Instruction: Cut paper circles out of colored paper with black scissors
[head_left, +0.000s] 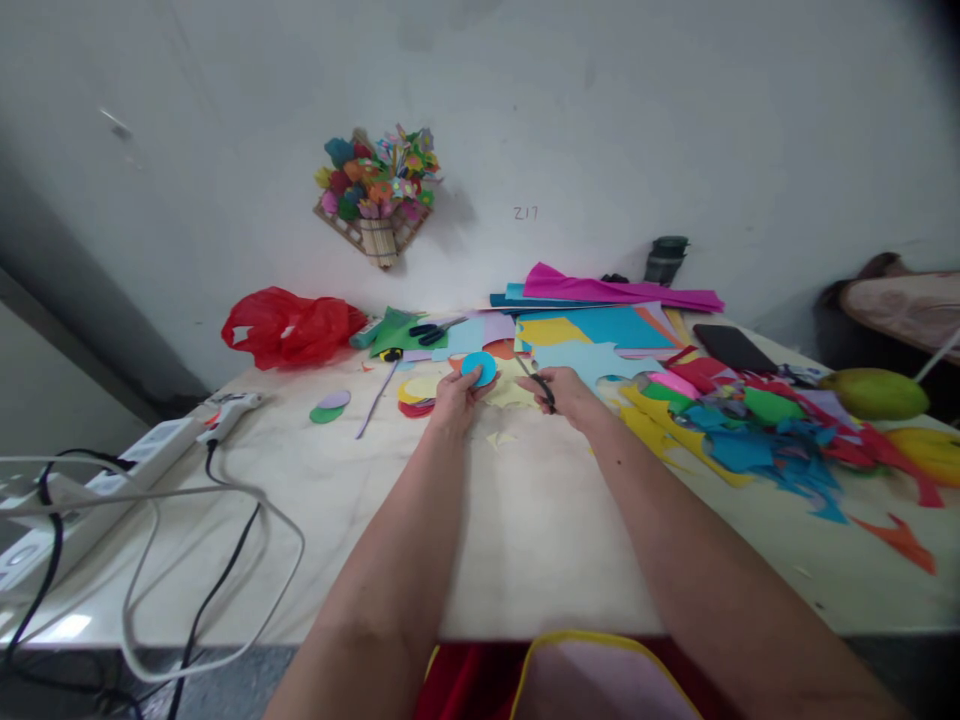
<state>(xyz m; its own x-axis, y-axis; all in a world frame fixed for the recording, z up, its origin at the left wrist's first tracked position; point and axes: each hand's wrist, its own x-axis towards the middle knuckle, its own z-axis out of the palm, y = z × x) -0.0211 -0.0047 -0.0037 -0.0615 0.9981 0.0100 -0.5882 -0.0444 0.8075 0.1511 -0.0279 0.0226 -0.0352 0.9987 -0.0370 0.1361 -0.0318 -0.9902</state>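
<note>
Between its thumb and fingers my left hand (455, 398) pinches a blue paper circle (480, 368), with an orange edge showing behind it. My right hand (564, 393) is closed round dark-handled scissors (541, 388), whose tip points up and left, a short way right of the circle. Pale yellow paper (511, 385) lies under and between the hands, with small scraps near it. Left of my left hand is a stack of yellow and red paper circles (417, 398). Farther left, a purple circle (335, 399) partly covers a green one.
Colourful paper scraps (772, 430) heap on the right. Paper sheets (615, 328) and a dark phone-like slab (735, 348) lie behind. Second scissors (435, 331) and a red plastic bag (292, 325) are at back left. A power strip (105, 495) and loose cables (281, 590) occupy the left edge.
</note>
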